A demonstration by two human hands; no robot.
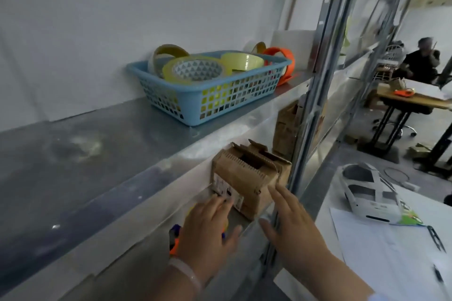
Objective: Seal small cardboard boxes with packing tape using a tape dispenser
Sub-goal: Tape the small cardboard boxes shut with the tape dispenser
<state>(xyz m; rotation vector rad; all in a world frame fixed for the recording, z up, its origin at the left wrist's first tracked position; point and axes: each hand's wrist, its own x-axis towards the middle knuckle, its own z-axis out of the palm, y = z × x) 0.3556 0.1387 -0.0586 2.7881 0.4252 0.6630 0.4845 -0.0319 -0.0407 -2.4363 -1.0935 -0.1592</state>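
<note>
Hands: two, left hand (pixel 208 225) and right hand (pixel 291 222). Cardboard boxes: two, near box (pixel 244 178) at the fingertips, far box (pixel 285 129) beyond. Blue basket (pixel 171 98): one, above left hand; tape rolls (pixel 195 69) inside: three. Paper car (pixel 367 193): one, right of right hand.

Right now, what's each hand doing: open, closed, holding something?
Left hand: lies over the tape dispenser, fingertips at the cardboard box; grip cannot be told.
Right hand: open, fingers straight, beside the box, holding nothing.
</note>
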